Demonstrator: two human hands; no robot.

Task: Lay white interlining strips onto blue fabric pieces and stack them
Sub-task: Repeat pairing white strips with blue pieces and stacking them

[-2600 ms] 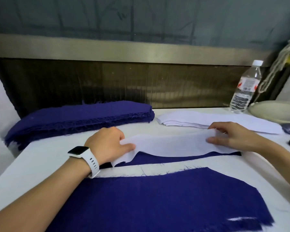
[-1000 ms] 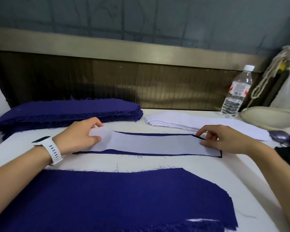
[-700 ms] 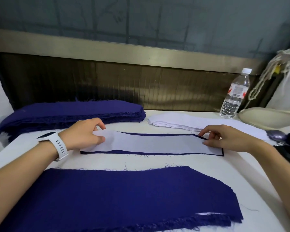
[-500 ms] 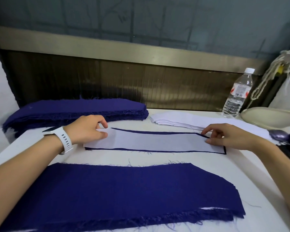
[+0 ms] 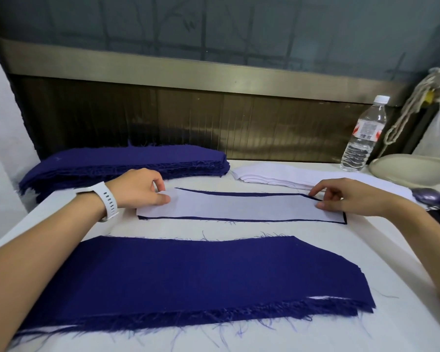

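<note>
A long white interlining strip (image 5: pixel 239 207) lies flat in the middle of the table on a dark blue fabric piece (image 5: pixel 239 193) of nearly the same outline, so that only a thin blue border shows along the far, near and right edges. The left hand (image 5: pixel 137 189) pinches the strip's left end, thumb tip on top and the other fingers curled at the far corner. The right hand (image 5: pixel 348 198) holds the right end in much the same way, thumb pressed on the white surface and index finger curled to the far edge. A white smartwatch with a perforated band (image 5: pixel 107 200) sits on the left wrist. Nearer the person, apart from the strip, lies a wide stack of frayed dark blue fabric (image 5: pixel 188 275) (slivers of white peek out at its near edge). At the back left is a thick pile of dark blue cut pieces (image 5: pixel 127 161), and just beside it on the right a low pile of white interlining strips (image 5: pixel 277 176) runs behind the right hand. The white table (image 5: pixel 178 228) bears all of these. At the far right stand a clear plastic water bottle with a white cap (image 5: pixel 363 138) and a pale beige rounded object (image 5: pixel 412 171), with a bundle of off-white cord (image 5: pixel 417 97) above it.
</note>
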